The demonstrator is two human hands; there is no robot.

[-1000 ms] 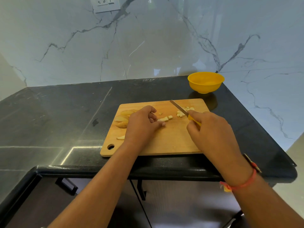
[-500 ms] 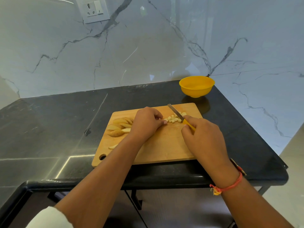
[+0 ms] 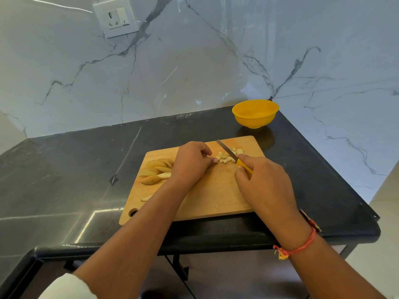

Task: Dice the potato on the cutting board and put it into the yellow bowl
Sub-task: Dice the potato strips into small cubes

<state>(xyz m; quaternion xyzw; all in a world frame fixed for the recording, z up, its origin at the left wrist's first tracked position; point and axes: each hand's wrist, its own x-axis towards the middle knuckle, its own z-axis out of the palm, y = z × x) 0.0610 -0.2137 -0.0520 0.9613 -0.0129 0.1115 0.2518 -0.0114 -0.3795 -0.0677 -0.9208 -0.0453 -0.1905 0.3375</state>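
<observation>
We saw one wooden cutting board lying on the dark counter, its hanging hole at the near left corner. One yellow bowl stood on the counter beyond the board's far right corner, apart from the board and close to the marble wall; we could make out nothing inside it.

Two hands were over the board. The right hand had its fingers closed around the yellow handle of one knife, whose blade pointed to the far left and crossed a small heap of diced potato near the far edge of the board. We counted roughly a dozen small cubes there, some on each side of the blade, though they were too small and crowded for an exact count. The left hand rested with its fingers curled, fingertips pressed down just beside the left end of the heap; whether it pinched a piece under them we could not tell.

On the left part of the board lay a fan of potato wedges, about six, overlapping and partly hidden by the left hand. One thin sliver lay alone nearer to us. A red thread bracelet circled the right wrist. One socket plate sat on the wall at far left.
</observation>
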